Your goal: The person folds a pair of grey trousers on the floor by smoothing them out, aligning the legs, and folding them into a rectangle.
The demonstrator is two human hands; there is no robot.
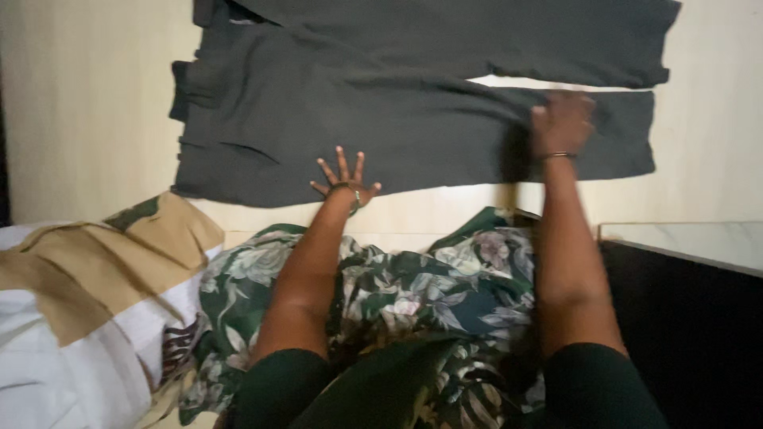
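Note:
Dark grey trousers [397, 95] lie spread flat on a pale wooden surface [87, 103], waistband to the left, legs running right. My left hand [343, 179] presses flat on the lower edge of the near leg, fingers apart. My right hand [563, 123] rests palm down on the same leg near its hem, blurred by motion, with a bangle at the wrist. Neither hand grips anything.
A green floral cloth [397, 294] lies bunched under my forearms. A tan and white fabric pile [87, 302] sits at the lower left. A dark cabinet with a pale marbled top [691, 242] stands at the lower right.

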